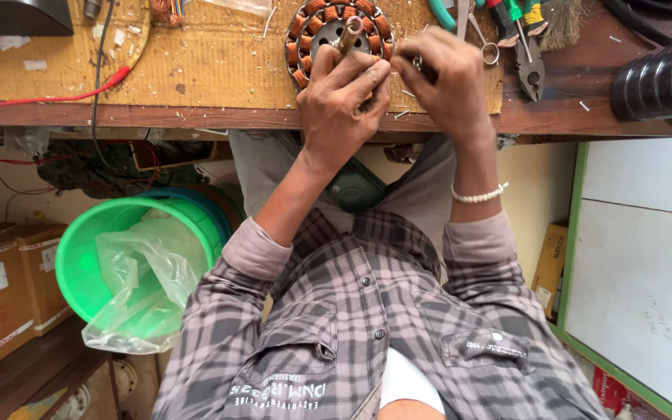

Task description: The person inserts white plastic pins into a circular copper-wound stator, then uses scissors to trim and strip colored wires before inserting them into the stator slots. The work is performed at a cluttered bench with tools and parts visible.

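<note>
Sleeves of our checked shirt fill the near part of the view, rolled back, we think so that the cuffs stay out of the work. Below our left side stands a green bucket with a plastic bag in it, under the bench edge. Farther on, our left hand is closed around a wooden handle, probably to steady the tool against the motor stator. This stator with copper windings lies flat on the cardboard sheet, just beyond the fingers. Our right hand pinches something small and dark beside the stator; we cannot tell what it is. Pliers lie beyond, within easy reach.
</note>
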